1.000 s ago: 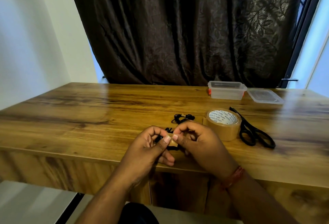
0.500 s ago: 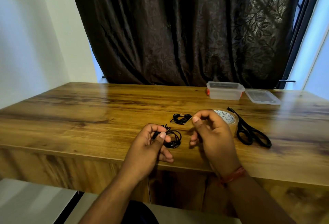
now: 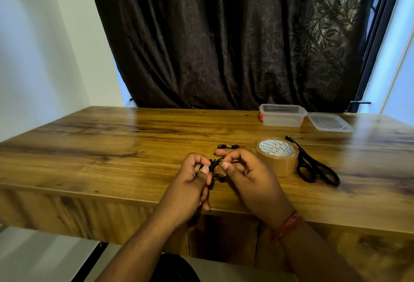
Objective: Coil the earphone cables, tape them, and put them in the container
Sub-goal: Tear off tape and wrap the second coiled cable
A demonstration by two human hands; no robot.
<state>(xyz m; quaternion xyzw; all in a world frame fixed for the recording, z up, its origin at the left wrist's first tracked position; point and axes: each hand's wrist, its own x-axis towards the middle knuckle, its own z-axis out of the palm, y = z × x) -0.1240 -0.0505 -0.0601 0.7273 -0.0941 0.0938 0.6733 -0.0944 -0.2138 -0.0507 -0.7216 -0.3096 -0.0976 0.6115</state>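
My left hand point(image 3: 192, 176) pinches a coiled black earphone cable point(image 3: 214, 163) above the table's near edge. My right hand point(image 3: 244, 169) presses a brown piece of tape point(image 3: 220, 168) against that coil with thumb and fingers. A second black earphone bundle point(image 3: 228, 146) lies on the table just behind my hands, partly hidden by my right fingers. The brown tape roll point(image 3: 277, 155) stands right of my right hand. A clear plastic container point(image 3: 282, 116) sits open at the back right, its lid point(image 3: 329, 122) beside it.
Black scissors point(image 3: 313, 165) lie right of the tape roll. The wooden table point(image 3: 112, 147) has a near edge just under my wrists. A dark curtain hangs behind the table, a white wall at left.
My right hand had drawn away from the coil towards the tape roll; it is now back at the coil with tape under its thumb. My left hand kept hold of the coil.
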